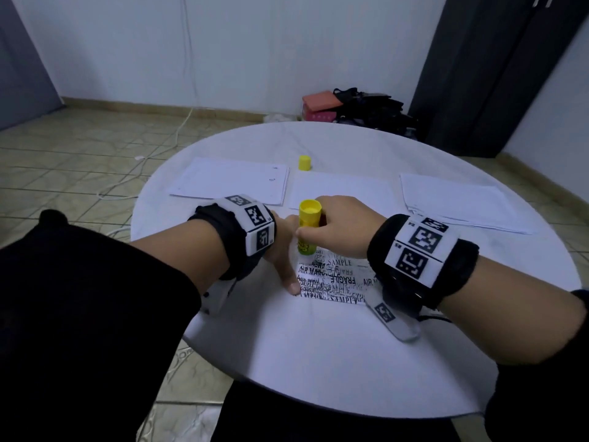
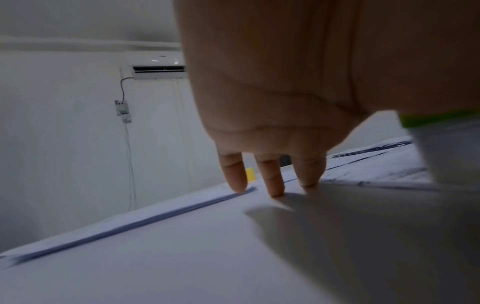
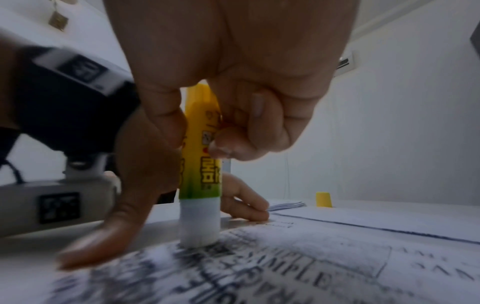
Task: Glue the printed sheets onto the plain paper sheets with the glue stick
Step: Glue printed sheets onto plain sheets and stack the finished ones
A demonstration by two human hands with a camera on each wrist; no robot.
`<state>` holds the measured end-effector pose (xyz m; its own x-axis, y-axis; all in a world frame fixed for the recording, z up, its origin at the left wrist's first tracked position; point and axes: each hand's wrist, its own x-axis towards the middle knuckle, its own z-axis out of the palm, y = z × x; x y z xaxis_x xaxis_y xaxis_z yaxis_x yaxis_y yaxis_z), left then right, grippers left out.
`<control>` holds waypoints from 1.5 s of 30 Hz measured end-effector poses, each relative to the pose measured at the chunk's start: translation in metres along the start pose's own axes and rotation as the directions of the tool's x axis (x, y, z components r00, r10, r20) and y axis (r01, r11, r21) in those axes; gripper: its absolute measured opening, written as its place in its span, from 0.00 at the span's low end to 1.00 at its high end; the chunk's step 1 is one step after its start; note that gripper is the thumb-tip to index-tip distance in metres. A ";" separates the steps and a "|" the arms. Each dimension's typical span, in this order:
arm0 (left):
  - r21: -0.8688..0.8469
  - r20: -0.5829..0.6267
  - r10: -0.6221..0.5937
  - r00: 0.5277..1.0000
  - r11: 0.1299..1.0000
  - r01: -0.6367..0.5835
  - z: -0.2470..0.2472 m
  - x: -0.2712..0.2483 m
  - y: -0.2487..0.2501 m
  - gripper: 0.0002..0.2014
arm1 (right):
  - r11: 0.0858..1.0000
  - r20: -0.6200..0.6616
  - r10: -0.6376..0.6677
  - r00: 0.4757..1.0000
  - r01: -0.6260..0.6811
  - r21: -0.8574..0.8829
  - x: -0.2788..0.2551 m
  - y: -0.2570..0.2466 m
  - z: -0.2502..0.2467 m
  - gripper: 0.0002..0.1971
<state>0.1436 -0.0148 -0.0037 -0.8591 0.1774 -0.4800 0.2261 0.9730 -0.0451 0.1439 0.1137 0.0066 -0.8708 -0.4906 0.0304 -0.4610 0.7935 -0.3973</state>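
A round white table fills the middle of the head view. Paper stacks lie across its upper part. At frame centre sits the printed sheet. The left hand presses straightened fingers onto its left edge. The right hand grasps the glue stick upright, its white tip touching the print. Above stands the yellow cap.

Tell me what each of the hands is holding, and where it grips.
The right hand grips the glue stick round its upper barrel. The left hand holds nothing; its fingertips press the printed sheet flat.
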 end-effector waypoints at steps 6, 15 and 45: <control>-0.053 -0.041 0.040 0.998 0.998 -0.042 -0.006 -0.002 0.009 0.34 | 0.999 0.061 -0.053 0.997 0.053 0.002 -0.027 -0.006 -0.002 0.11; 0.066 0.025 -0.046 0.999 0.997 0.044 -0.006 0.002 0.011 0.56 | 1.000 0.045 0.002 0.999 -0.002 -0.003 -0.061 0.017 -0.015 0.11; 0.230 0.106 -0.079 0.991 0.972 0.053 -0.014 0.014 0.025 0.62 | 0.877 -0.096 0.481 0.872 -0.476 0.065 -0.058 0.112 -0.063 0.21</control>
<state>0.1310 0.0142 0.0013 -0.8207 0.0834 -0.5653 0.2799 0.9212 -0.2704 0.1323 0.2538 0.0187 -0.9970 -0.0116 -0.0761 0.0218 0.9060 -0.4228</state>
